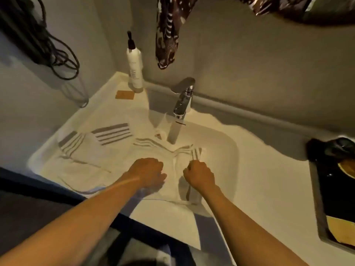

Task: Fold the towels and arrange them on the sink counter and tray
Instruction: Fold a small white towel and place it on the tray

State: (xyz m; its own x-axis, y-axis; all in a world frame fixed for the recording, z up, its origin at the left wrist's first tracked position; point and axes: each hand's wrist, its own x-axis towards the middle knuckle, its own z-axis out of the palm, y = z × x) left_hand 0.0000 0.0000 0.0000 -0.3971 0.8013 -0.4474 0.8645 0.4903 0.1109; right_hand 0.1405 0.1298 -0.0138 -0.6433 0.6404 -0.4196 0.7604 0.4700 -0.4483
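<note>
A white towel [99, 162] with grey stripes lies spread over the sink [221, 143] and over the white tabletop [269, 179] to the left of it. Its striped end is bunched up near the tap [182, 104]. The front edge of the towel hangs a little over the front of the sink.

Both hands are on the towel, close together, in the middle of the view. The left hand [148, 172] rests on the cloth with its fingers curled under; the picture is blurred there, so it is hard to tell if they grip the towel. The right hand [200, 174] has its fingers curled tight around a fold of the towel, and a striped bit sticks up just past its knuckles.

A tall white pump bottle [135, 72] stands in the back left corner of the tabletop, against the wall. A small tan card [124, 95] lies flat just in front of it. Dark cables [57, 54] hang on the wall to the left. A brown patterned cloth [167, 35] hangs down above the tap.

At the right edge, a dark tray [315, 200] sits on the tabletop, well apart from the towel, with some dark and yellow things in it that are too dim to name
</note>
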